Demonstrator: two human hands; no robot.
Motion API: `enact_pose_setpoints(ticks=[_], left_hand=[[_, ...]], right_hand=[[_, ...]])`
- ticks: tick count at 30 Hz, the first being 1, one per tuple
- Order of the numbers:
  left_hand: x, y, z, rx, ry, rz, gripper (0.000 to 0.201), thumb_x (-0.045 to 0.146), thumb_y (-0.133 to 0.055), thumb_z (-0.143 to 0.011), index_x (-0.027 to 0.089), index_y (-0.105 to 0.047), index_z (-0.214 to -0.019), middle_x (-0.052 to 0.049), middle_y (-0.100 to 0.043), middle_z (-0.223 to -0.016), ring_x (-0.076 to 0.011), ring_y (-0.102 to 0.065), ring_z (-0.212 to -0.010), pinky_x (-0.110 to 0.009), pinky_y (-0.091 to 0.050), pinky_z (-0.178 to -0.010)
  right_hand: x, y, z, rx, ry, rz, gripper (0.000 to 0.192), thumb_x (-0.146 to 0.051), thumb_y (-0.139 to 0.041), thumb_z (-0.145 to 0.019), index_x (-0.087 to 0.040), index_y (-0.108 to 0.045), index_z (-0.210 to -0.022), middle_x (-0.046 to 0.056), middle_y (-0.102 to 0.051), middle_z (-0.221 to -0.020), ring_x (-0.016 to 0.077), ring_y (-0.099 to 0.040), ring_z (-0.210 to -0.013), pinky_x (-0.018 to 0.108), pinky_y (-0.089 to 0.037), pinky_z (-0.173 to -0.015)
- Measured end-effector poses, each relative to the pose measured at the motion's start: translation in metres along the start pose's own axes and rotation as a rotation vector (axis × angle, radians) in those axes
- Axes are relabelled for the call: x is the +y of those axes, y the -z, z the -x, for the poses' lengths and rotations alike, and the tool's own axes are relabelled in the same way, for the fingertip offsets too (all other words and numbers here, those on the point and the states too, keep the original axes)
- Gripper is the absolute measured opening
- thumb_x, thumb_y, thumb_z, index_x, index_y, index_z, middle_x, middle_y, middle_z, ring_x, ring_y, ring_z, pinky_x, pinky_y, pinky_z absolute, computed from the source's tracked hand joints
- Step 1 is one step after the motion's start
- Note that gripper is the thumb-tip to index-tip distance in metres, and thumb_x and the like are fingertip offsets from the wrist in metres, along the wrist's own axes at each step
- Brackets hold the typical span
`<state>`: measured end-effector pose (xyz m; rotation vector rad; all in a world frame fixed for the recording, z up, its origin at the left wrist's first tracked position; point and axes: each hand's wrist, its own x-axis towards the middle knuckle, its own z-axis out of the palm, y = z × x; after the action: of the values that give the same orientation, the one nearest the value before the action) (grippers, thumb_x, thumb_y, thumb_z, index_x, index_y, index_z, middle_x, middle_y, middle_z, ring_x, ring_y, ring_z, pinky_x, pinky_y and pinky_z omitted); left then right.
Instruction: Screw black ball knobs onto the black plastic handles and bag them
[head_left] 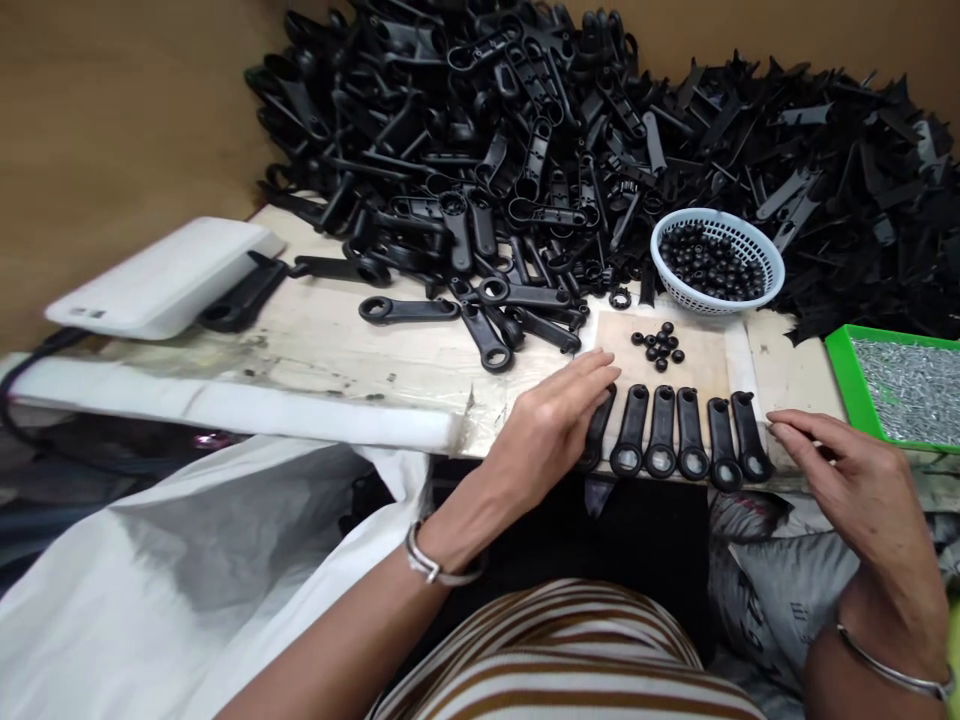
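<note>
Six black levers (662, 425) are lying side by side in a row on the near side of the blue basket (686, 292), their ringed ends pointing toward the person. The left hand (544, 430) is reaching in at the near left of the basket, its fingers stretching out close together over the leftmost lever (598, 435) and partly covering it; whether they are gripping it I cannot tell. The right hand (862, 480) is hanging at the near right of the basket, thumb and forefinger closing toward each other just beside the rightmost lever (748, 435), and whether anything is sitting between their tips I cannot tell. About nine loose black balls (664, 350) are clustering between the basket and the row, while many more balls (709, 262), too many to count, are filling the basket itself. One green tray (841, 375) is standing at the basket's near right, holding countless small silver pieces (907, 385). Two heaps are rising around the basket: uncounted black parts (450, 130) behind and to its left, and flatter black pieces (825, 150) behind and to its right. One white box (157, 285) is resting far to the basket's left.
</note>
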<state>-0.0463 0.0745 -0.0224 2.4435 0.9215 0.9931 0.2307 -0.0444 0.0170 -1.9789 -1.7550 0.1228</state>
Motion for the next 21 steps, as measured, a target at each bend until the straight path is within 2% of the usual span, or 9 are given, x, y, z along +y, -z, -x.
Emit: enact_pose_setpoints(ticks=[5, 10, 16, 21], left_hand=[[0.013, -0.004, 0.026, -0.016, 0.0, 0.052, 0.035, 0.005, -0.043, -0.094, 0.018, -0.059, -0.122, -0.011, -0.064, -0.132, -0.019, -0.06, -0.125, -0.033, -0.053, -0.104], [0.014, -0.018, 0.031, 0.02, 0.047, 0.113, 0.041, 0.002, -0.041, -0.092, 0.02, -0.057, -0.125, -0.01, -0.064, -0.132, -0.0198, -0.061, -0.124, -0.036, -0.053, -0.103], [0.014, -0.018, 0.031, 0.063, 0.055, 0.113, 0.036, 0.004, -0.044, -0.093, 0.019, -0.058, -0.122, -0.012, -0.065, -0.13, -0.0198, -0.062, -0.123, -0.034, -0.054, -0.103], [0.016, -0.013, 0.032, 0.14, 0.07, 0.076, 0.03, 0.006, -0.048, -0.094, 0.019, -0.059, -0.119, -0.012, -0.066, -0.129, -0.0205, -0.062, -0.122, -0.036, -0.055, -0.103]], right_hand=[[-0.018, -0.006, -0.026, -0.055, 0.106, 0.005, 0.022, -0.033, -0.055, -0.094, -0.022, -0.073, -0.098, 0.006, -0.076, -0.101, 0.0236, -0.073, -0.091, 0.037, -0.058, -0.085], [-0.031, -0.021, -0.067, -0.108, 0.179, 0.061, 0.024, -0.028, -0.051, -0.094, -0.021, -0.073, -0.101, 0.009, -0.075, -0.102, 0.0249, -0.071, -0.093, 0.04, -0.056, -0.086], [-0.039, -0.036, -0.105, -0.345, 0.288, 0.134, 0.03, -0.029, -0.053, -0.093, -0.019, -0.063, -0.12, 0.011, -0.066, -0.118, 0.0259, -0.063, -0.107, 0.04, -0.049, -0.093], [-0.041, -0.046, -0.121, -0.499, 0.302, 0.118, 0.039, -0.035, -0.061, -0.089, -0.025, -0.054, -0.126, 0.007, -0.058, -0.111, 0.021, -0.059, -0.096, 0.034, -0.047, -0.087]])
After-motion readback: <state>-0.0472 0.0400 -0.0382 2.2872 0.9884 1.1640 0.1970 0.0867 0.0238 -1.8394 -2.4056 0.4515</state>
